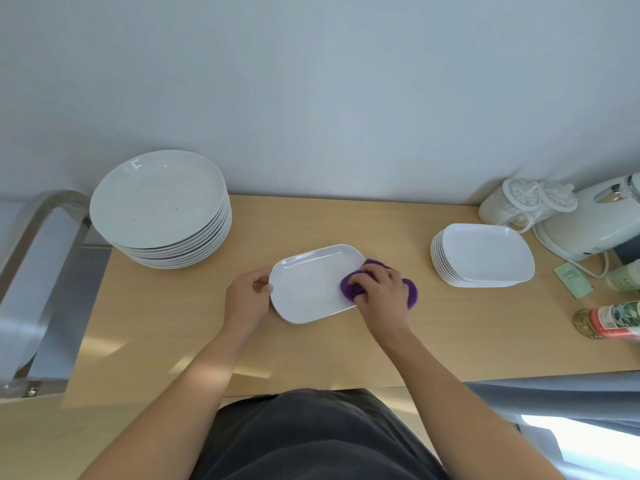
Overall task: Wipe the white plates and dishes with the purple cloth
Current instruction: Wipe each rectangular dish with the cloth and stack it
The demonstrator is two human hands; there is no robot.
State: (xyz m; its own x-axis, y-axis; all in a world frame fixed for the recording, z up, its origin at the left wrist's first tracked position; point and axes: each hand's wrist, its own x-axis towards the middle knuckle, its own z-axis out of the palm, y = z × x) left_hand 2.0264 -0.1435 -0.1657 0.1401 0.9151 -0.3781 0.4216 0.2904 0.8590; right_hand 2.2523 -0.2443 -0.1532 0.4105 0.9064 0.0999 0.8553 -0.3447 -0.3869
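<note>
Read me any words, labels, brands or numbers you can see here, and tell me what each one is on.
Nothing can be read here.
Green card: dark marks, too blurred to read.
Bottle: red label, print too small and blurred.
Cup: greenish marks, too blurred to tell if text.
Dish and cloth: no text.

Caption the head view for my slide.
Left hand holds a white rectangular dish; right hand presses purple cloth onto it.
</note>
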